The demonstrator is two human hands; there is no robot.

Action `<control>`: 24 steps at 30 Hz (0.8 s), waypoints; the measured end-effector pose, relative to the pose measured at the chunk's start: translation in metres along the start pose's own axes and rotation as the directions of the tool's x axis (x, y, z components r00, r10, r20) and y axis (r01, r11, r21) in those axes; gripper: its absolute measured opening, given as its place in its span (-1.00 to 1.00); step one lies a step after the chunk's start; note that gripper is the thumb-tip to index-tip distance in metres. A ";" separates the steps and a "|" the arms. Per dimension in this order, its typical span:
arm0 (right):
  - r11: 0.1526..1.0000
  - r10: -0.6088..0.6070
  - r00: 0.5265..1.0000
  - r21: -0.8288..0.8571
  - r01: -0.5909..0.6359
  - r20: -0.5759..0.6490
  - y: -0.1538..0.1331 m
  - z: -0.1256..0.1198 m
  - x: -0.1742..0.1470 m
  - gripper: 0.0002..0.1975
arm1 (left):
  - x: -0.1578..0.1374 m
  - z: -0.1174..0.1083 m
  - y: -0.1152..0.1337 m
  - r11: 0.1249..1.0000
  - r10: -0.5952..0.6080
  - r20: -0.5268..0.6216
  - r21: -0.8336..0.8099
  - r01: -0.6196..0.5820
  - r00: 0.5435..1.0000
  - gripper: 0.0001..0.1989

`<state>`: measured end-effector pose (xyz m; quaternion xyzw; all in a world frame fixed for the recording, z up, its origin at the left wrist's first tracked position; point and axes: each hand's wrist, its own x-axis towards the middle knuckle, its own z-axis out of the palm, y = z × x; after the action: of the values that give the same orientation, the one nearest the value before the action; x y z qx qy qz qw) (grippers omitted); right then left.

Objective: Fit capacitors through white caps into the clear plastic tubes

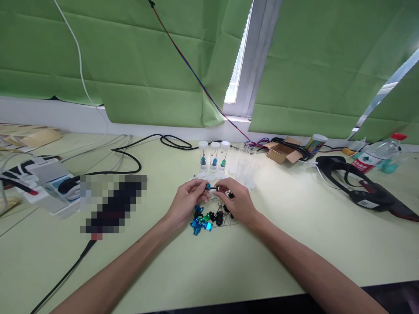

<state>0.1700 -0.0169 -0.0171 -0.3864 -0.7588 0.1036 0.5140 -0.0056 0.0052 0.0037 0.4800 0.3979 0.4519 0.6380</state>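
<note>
Over the middle of the table, my left hand [186, 199] pinches a small blue metal fitting [208, 186]. A thin black rod-like piece [213, 188] reaches from it to the fingers of my right hand [238, 201], which are closed on its other end. Just below lie several loose blue metal fittings [197, 225], a green one [205, 217], black knob-like pieces [219, 218] and thin metal pins [228, 218]. Behind my hands stand three clear vials [214, 162] with white caps, each holding a coloured fitting and a thin stem.
Clear open containers [242, 169] stand right of the vials. Farther right are a cardboard box [283, 150], a can [316, 144], a plastic bottle [376, 155] and a black headset-like device [363, 187]. Leftward are a black cable [139, 163], a white power strip [49, 183] and a blurred dark object [114, 207].
</note>
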 end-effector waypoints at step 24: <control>1.000 0.008 1.000 0.007 -0.008 0.010 0.002 0.001 0.000 -0.95 | 0.001 -0.003 -0.005 1.000 0.005 0.065 0.025 -0.006 0.998 -0.66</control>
<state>0.1702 -0.0154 -0.0183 -0.3870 -0.7595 0.1103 0.5111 -0.0075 0.0061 -0.0017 0.5034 0.3813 0.4330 0.6433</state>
